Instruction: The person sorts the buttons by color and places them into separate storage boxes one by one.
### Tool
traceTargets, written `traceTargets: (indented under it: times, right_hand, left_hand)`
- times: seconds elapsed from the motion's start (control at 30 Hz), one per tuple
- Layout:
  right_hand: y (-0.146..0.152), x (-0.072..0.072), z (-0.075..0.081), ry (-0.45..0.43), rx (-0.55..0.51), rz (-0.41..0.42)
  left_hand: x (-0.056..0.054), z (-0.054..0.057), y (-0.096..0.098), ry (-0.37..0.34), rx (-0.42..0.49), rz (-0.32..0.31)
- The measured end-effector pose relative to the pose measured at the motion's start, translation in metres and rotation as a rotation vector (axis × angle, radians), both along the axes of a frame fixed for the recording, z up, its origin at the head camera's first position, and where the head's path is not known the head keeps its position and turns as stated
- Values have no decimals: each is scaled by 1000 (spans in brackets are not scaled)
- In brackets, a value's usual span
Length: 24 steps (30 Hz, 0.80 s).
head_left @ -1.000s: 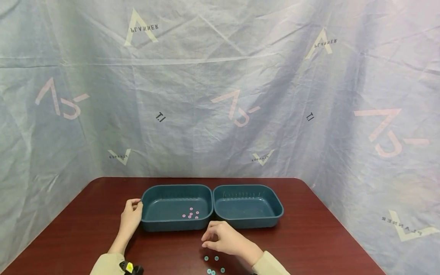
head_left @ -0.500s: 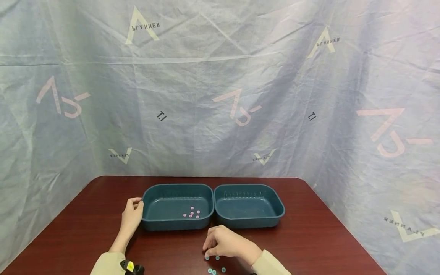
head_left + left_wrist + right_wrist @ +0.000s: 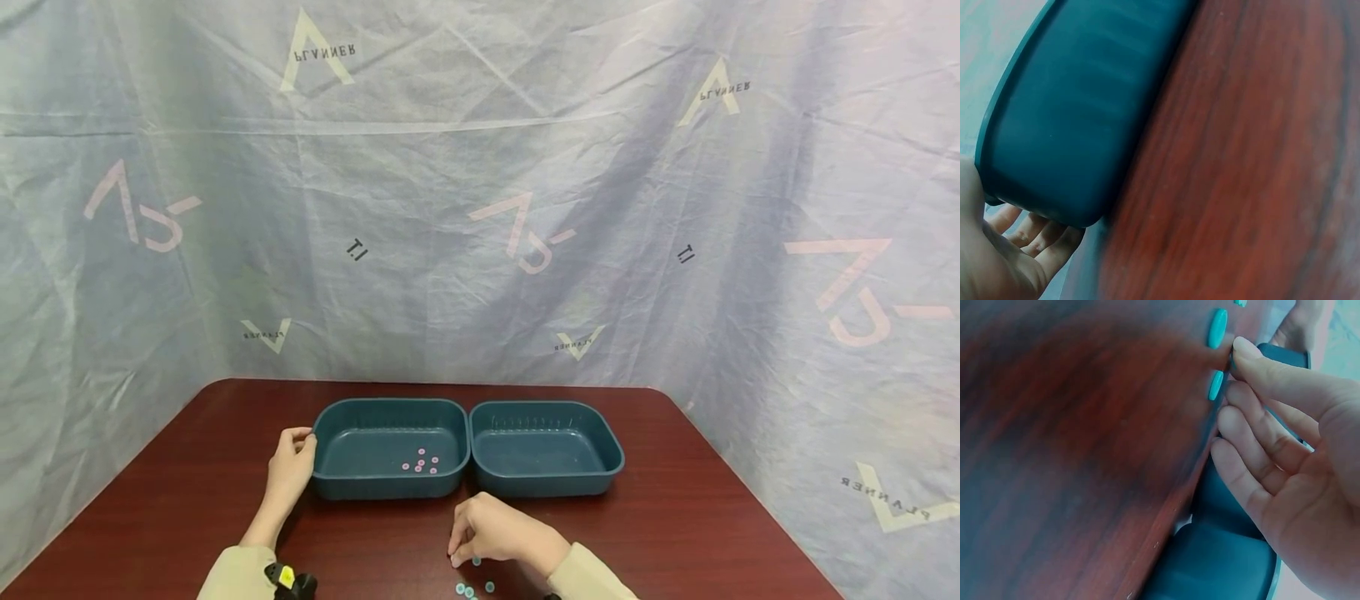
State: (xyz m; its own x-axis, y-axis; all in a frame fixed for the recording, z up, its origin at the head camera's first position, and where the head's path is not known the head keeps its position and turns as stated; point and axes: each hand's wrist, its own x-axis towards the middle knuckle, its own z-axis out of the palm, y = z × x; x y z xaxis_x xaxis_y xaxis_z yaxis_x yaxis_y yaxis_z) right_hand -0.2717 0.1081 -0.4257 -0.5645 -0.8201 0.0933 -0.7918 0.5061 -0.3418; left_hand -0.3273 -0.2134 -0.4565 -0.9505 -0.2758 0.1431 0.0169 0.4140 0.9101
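Note:
Two dark teal plastic trays stand side by side on the table. My left hand grips the left end of the left tray, its thumb at the rim and its fingers against the end wall in the left wrist view. Several small pink buttons lie inside that tray. In front of the trays, my right hand is down at the tabletop, thumb and index fingertips pinched together over one teal button, which they hide. More teal buttons lie close by; one teal button shows large beside the fingertips in the right wrist view.
The right tray touches the left one. Both rest on a reddish-brown wooden table. A pale printed cloth hangs behind and along the sides. A black strap with a yellow mark sits at the left wrist.
My right hand has lowered toward the front of the table, and its fingertips have closed over the nearest-left teal button. The left hand stays at the tray. The view has shifted slightly.

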Motion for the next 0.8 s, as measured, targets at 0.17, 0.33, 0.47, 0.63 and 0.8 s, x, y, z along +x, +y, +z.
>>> traceTargets:
  times: [0.17,0.33,0.47,0.63,0.8]
  right_hand:
    - [0,-1,-1,27,-13,19]
    - [0,-2,-2,23,-24,-12]
    - [1,-2,-2,0,-32,-37]
    - [1,-2,-2,-2,-50,-46]
    - [3,-1,0,25,-66,-37]
  left_hand:
    - [0,1,0,-2,0,10]
    - [1,2,0,-11,6,0]
    - [0,3,0,-12,3,2]
    - [0,2,0,-10,3,3]
    - [1,2,0,-12,3,-1]
